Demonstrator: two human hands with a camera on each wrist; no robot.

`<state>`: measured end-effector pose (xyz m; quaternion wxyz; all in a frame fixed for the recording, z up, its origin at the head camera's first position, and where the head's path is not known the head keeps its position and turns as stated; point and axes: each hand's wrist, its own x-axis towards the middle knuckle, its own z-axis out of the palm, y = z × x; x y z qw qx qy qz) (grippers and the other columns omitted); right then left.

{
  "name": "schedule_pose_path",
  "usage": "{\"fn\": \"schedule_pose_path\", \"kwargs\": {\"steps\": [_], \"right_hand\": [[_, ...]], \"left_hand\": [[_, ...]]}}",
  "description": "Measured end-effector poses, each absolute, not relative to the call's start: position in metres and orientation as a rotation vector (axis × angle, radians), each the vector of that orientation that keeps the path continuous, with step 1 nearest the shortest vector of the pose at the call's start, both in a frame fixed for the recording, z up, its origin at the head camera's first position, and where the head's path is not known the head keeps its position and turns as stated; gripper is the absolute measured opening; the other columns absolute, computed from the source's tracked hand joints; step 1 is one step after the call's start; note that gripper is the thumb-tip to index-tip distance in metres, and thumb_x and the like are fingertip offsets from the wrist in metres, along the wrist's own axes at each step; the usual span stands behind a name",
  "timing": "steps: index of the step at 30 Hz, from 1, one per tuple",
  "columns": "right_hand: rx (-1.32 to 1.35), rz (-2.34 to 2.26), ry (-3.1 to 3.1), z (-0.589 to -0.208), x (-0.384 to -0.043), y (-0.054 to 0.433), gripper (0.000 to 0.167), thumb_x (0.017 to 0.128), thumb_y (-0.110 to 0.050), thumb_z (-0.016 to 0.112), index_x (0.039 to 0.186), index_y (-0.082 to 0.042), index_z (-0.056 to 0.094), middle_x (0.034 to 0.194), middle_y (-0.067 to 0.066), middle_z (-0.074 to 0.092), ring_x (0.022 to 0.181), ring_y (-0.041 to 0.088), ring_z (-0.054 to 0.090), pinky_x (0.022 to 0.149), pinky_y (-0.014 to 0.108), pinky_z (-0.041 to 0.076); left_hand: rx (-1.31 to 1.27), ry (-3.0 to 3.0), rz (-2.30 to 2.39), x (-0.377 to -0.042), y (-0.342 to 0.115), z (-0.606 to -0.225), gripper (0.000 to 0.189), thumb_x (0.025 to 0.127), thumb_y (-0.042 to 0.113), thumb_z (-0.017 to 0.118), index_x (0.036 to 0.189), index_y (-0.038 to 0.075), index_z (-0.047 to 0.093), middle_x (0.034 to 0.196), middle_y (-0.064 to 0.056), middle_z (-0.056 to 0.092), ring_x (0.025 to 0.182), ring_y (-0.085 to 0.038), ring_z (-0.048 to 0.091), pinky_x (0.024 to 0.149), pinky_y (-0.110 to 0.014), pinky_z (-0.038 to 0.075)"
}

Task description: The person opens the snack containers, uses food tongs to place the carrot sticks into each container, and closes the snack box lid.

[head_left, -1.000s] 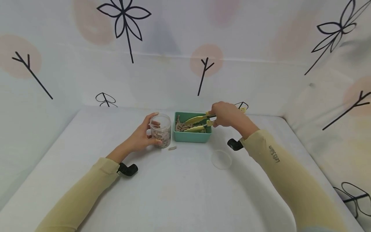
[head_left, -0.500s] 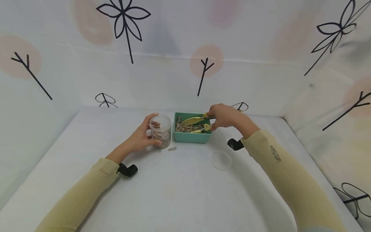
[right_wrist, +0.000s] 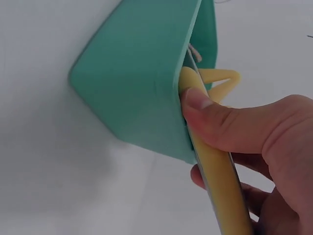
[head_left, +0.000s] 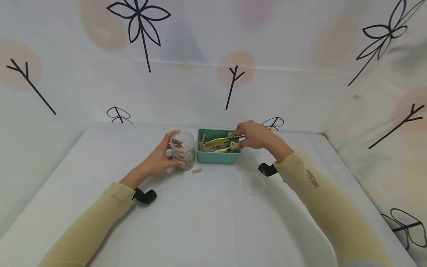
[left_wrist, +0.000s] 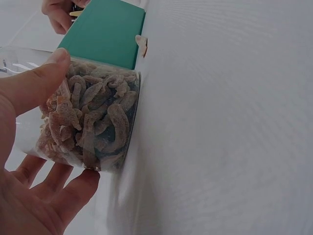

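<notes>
My left hand (head_left: 162, 157) grips a clear jar (head_left: 182, 140) standing on the table, fingers behind it and thumb in front. Brownish curled dried pieces (left_wrist: 93, 120) fill its lower part. Just right of the jar sits a green rectangular box (head_left: 217, 158) holding more of these strips (head_left: 202, 142). My right hand (head_left: 255, 135) holds yellow tongs (right_wrist: 217, 176) over the box's right rim, and their yellow tips (head_left: 217, 142) reach down among the strips. Whether the tips hold a strip cannot be made out.
One loose piece (head_left: 197, 171) lies on the white table (head_left: 200, 222) in front of the jar and box. A translucent round lid (head_left: 253, 184) lies flat to the front right. A patterned cloth wall (head_left: 186, 89) rises behind the table.
Within the box, the tongs have moved down and their tips sit lower among the strips. The left hand keeps its hold on the jar. The head view has shifted slightly.
</notes>
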<state>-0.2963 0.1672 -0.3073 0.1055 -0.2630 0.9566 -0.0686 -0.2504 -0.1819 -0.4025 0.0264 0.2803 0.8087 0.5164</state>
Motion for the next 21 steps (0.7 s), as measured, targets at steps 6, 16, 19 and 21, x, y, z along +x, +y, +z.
{"fn": "schedule_pose_path", "kwargs": {"steps": [6,16,19,21], "right_hand": [[-0.830,-0.193,2.880,-0.312,-0.289,0.170,0.052,0.085,-0.026,0.081,0.132,-0.010,0.065,0.128,0.012,0.063,0.115,0.034,0.058,0.087,0.046,0.052],[-0.854,-0.298,2.967,-0.316,-0.282,0.177,0.044,0.087,-0.021,0.079,0.127,-0.007,0.069,0.115,0.008,0.069,0.099,0.026,0.065,0.075,0.039,0.053],[-0.856,-0.323,2.978,-0.318,-0.283,0.181,0.045,0.086,-0.021,0.079,0.128,-0.006,0.068,0.115,0.008,0.069,0.098,0.025,0.065,0.076,0.040,0.053],[-0.854,-0.354,2.987,-0.318,-0.282,0.185,0.046,0.086,-0.020,0.080,0.128,-0.005,0.068,0.114,0.009,0.069,0.097,0.025,0.065,0.076,0.040,0.053]], "left_hand": [[0.869,2.477,1.618,-0.250,-0.182,-0.403,0.109,0.078,0.003,0.085,0.157,0.023,0.012,0.140,-0.027,0.043,0.130,-0.043,0.044,0.094,-0.061,0.047],[0.891,2.494,1.602,-0.249,-0.183,-0.402,0.108,0.079,0.004,0.084,0.157,0.025,0.013,0.140,-0.027,0.042,0.130,-0.043,0.044,0.094,-0.060,0.048],[0.895,2.484,1.604,-0.250,-0.183,-0.403,0.107,0.080,0.005,0.084,0.157,0.024,0.012,0.140,-0.027,0.042,0.131,-0.043,0.044,0.094,-0.059,0.048],[0.889,2.484,1.604,-0.250,-0.183,-0.403,0.107,0.079,0.005,0.084,0.157,0.025,0.013,0.140,-0.027,0.042,0.131,-0.043,0.044,0.094,-0.059,0.048]]}}
